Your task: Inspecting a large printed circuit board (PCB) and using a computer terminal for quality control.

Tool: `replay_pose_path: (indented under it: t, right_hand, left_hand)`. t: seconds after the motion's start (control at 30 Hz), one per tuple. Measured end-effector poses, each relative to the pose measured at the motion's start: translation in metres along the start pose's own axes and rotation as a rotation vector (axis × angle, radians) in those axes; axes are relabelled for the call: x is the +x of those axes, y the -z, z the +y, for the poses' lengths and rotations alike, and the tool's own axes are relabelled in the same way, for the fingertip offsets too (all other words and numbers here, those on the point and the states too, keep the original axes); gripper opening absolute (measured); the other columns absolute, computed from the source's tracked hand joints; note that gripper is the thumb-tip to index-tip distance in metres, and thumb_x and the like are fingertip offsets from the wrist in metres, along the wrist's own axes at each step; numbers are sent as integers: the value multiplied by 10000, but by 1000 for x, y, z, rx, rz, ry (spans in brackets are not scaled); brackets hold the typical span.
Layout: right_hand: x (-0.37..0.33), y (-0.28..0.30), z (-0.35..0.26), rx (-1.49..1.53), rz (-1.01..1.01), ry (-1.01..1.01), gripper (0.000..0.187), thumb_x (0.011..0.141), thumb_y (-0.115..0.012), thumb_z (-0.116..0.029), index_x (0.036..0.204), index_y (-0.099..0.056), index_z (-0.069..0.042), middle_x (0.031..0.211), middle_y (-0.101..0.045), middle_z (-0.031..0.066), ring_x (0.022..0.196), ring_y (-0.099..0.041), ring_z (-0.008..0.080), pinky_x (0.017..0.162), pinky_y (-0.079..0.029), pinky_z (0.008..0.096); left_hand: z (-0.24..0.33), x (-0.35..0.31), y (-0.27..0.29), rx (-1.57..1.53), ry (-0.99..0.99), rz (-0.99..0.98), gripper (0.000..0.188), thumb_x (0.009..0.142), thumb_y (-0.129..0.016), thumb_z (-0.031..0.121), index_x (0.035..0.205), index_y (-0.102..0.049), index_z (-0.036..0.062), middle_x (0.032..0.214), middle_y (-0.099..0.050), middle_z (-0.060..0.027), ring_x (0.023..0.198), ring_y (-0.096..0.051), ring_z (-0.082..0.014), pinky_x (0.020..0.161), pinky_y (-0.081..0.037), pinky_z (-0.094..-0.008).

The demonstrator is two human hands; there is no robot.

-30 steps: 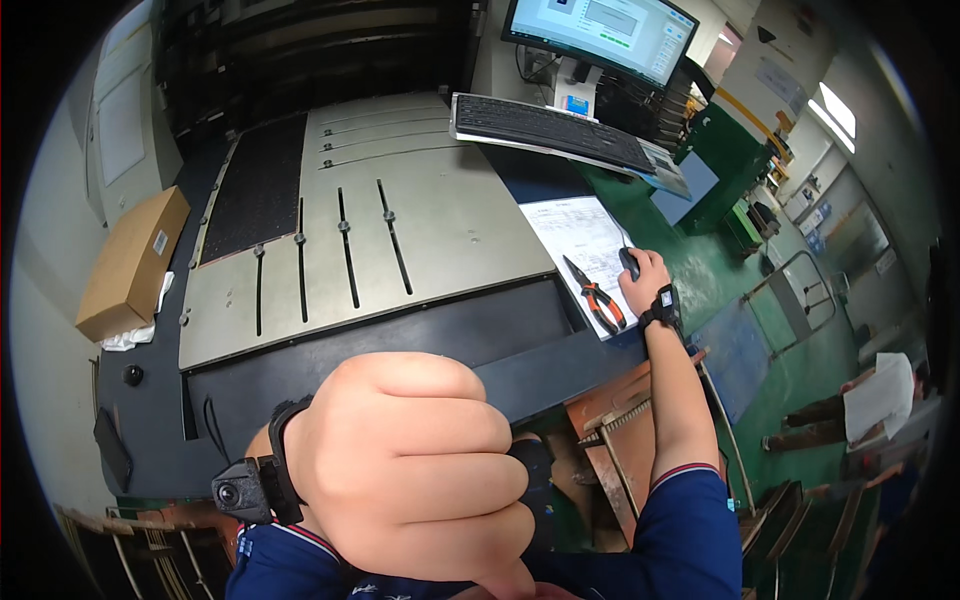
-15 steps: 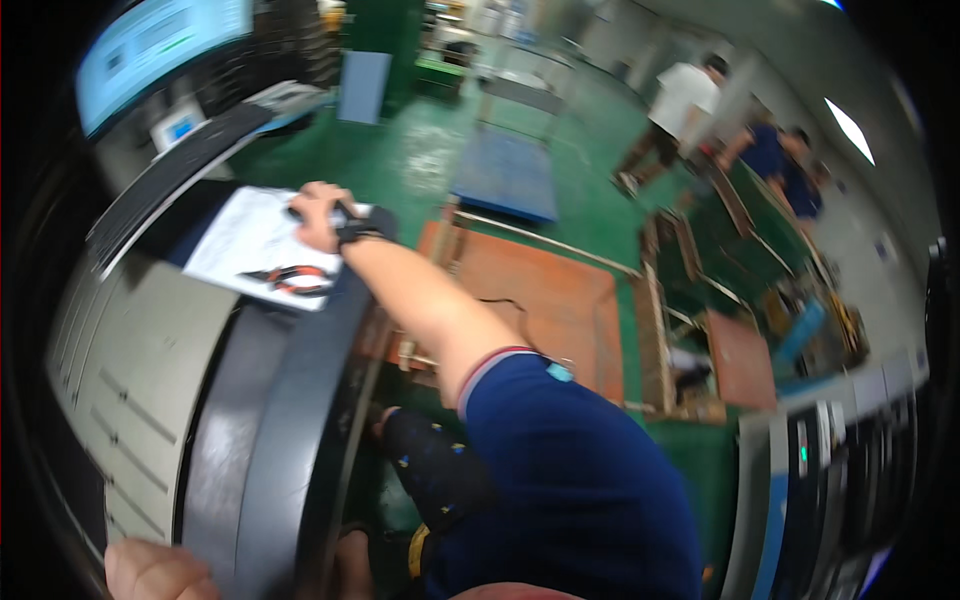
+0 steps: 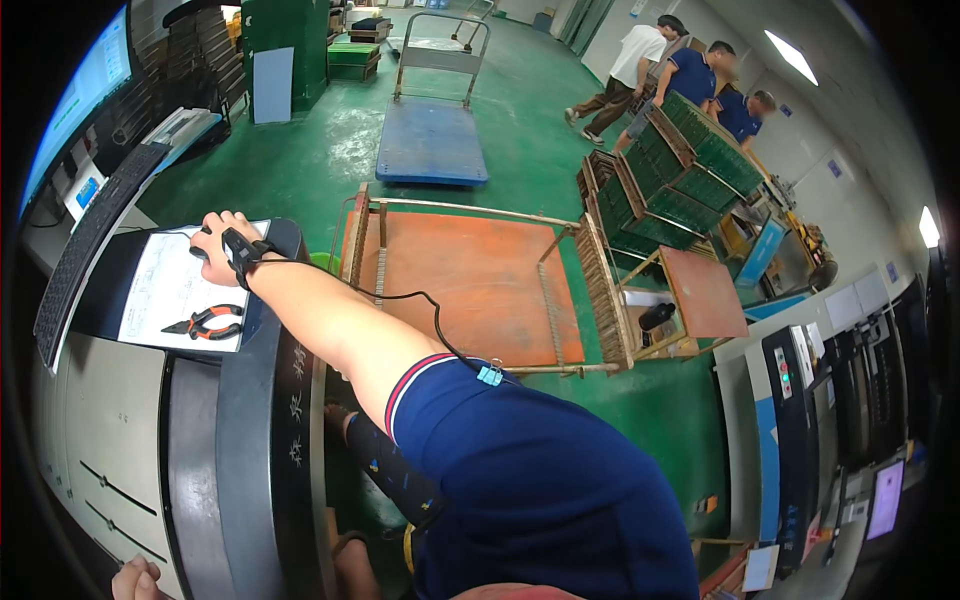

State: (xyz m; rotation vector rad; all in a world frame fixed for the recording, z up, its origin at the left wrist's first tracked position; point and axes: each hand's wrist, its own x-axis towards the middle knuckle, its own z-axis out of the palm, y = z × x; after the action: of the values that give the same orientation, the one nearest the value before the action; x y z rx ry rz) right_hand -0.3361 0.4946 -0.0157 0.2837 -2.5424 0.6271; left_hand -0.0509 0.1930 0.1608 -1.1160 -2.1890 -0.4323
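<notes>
My right arm reaches across to a dark machine top at the left. There my right hand (image 3: 225,250) curls over a small dark computer mouse (image 3: 199,254), mostly covered by the fingers, on a white paper sheet (image 3: 160,290). Pliers with orange-and-black handles (image 3: 207,323) lie on the same sheet, nearer me than the hand. A black wrist device (image 3: 240,255) has a cable running to a teal clip (image 3: 490,375) on my blue sleeve. At the lower left edge my left hand (image 3: 137,580) shows curled fingers by the pale machine panel; what they hold, if anything, is hidden.
A black keyboard (image 3: 95,250) and a monitor (image 3: 80,110) stand left of the sheet. An orange-decked cart (image 3: 470,285) is right of the machine, a blue trolley (image 3: 432,140) beyond it. Three people stand near stacked green crates (image 3: 690,180) at the far right.
My view has turned, so the machine and my right hand sit farther left. The right hand remains on the sheet. My left hand shows less, lower in the picture.
</notes>
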Motion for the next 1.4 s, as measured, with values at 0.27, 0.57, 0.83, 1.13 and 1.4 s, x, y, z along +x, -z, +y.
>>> replay_pose_path:
  t: [0.27,0.57,0.83,1.13,1.4]
  right_hand:
    - [20,-19,-16,-123,92,182,348,685,-613,-197,1024,-687,-163,1153,-605,152,1060,-584,329,883,-481,475]
    - [8,-8,12,-62,45,177,414,699,-633,-172,1112,-637,-138,1160,-577,170,1072,-560,360,941,-459,436]
    - [11,-16,9,-108,10,164,408,726,-614,-223,1130,-630,-167,1187,-558,148,1056,-556,347,914,-458,457]
    - [13,-18,10,-106,-3,138,394,735,-623,-218,1126,-633,-168,1196,-557,139,1075,-556,343,924,-458,452]
    - [13,-20,11,-110,16,159,400,730,-626,-219,1126,-634,-167,1179,-563,141,1061,-561,341,915,-463,451]
  left_hand:
    - [-3,-16,18,-95,48,27,310,897,-540,297,745,-521,28,719,-534,-128,551,-464,-238,515,-335,-370]
    - [-1,-8,27,-411,-321,233,217,686,-704,8,888,-687,85,859,-678,-53,597,-572,-123,508,-392,-225]
    - [25,-23,41,-167,-226,288,98,792,-665,133,880,-690,169,823,-676,-25,617,-584,-133,569,-458,-231]
    - [28,-22,25,-126,-198,428,66,794,-668,166,849,-697,184,725,-637,3,548,-555,-109,511,-437,-218]
    - [27,-18,23,-98,-193,439,55,800,-653,168,835,-692,185,705,-622,11,548,-554,-107,511,-434,-218]
